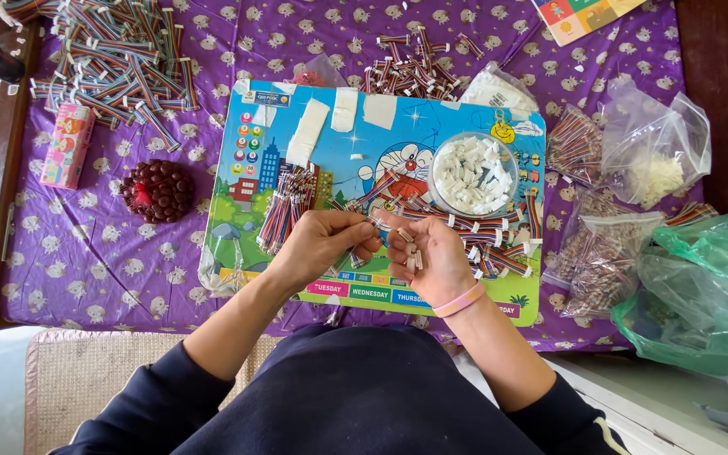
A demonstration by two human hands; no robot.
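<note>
I had a short rainbow ribbon cable (370, 221) pinched btwn both hands, just above the near edge of the cartoon board (343, 126), so its end sat where I could see it. My left hand (323, 240) was curled nearly shut, thumb and forefinger tips gripping the cable's left part. My right hand (425, 253) was half closed: fingertips met the cable's other end, while the palm cupped a few small white connector pieces (410, 250), kept there prob. so I needn't reach each time.

The clear round tub of white connectors (473, 175) stood just beyond my right hand on the board, w/ a loose heap of finished-looking cables (490, 240) beside it to the right. A neat bundle of cables (284, 206) lay just left of my left hand, close for grabbing. White tape strips (309, 131) were stuck along the board's far part. A bigger cable pile (115, 59) sat far left on the purple cloth (94, 253), plastic bags (655, 152) to the right.
</note>
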